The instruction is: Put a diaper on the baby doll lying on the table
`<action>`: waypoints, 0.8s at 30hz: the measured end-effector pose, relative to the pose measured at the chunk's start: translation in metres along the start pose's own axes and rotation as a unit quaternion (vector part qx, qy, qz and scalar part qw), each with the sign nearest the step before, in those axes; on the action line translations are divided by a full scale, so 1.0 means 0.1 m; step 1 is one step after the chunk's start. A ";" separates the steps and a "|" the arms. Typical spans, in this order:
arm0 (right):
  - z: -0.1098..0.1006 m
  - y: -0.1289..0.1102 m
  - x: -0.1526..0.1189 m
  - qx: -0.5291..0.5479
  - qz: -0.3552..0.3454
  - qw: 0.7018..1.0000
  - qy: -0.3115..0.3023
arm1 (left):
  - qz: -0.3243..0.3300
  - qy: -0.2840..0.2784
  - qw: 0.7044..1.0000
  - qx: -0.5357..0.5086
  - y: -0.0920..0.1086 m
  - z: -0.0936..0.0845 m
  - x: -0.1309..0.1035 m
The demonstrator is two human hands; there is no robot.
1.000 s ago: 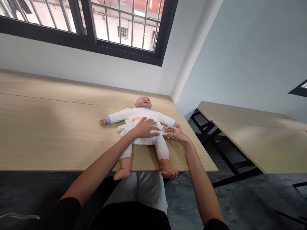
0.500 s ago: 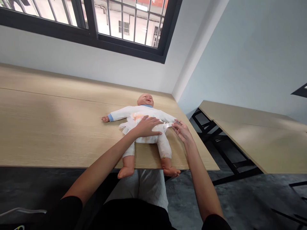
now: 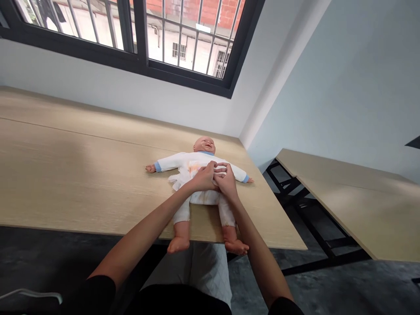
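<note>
A baby doll (image 3: 204, 145) lies on its back on the wooden table, its head toward the window wall and its feet over the near edge. It wears white clothes with a blue collar and cuffs. Around its waist is a white diaper (image 3: 179, 178) with ruffled edges and an orange print at the front. My left hand (image 3: 204, 177) rests on the diaper's front, fingers bent against it. Beside it, nearly touching, my right hand (image 3: 226, 179) has its fingers pinched at the diaper's front on the right. The fingers cover what lies between them.
The light wooden table (image 3: 82, 175) runs off to the left, and its right end is near the doll. A second table (image 3: 354, 192) with black folding legs stands to the right, across a gap. A barred window (image 3: 187, 39) is in the wall behind.
My right hand has moved left from the doll's side to its belly, bringing the diaper's tab across. My left hand has drawn its spread fingers in. The camera view has shifted slightly.
</note>
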State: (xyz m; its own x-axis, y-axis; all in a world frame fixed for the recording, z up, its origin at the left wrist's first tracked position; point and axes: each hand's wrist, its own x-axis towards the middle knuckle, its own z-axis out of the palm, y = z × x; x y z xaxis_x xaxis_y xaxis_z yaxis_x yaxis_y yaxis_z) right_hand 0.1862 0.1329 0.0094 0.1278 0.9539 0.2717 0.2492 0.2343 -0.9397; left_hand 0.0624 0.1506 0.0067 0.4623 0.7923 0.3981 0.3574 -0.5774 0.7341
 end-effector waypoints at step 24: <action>-0.15 0.16 -0.01 0.031 -0.090 0.991 -0.097 | -0.026 0.175 0.984 0.034 -0.44 -0.58 -0.01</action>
State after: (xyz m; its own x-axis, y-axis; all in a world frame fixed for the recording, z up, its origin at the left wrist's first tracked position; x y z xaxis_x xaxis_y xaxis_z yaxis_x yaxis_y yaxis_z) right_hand 0.2043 0.1331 -0.0026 -0.1021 0.9121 0.3971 0.1904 0.4098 -0.8921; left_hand -0.0015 0.1868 0.0057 0.1375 0.8336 0.5350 0.4320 -0.5365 0.7249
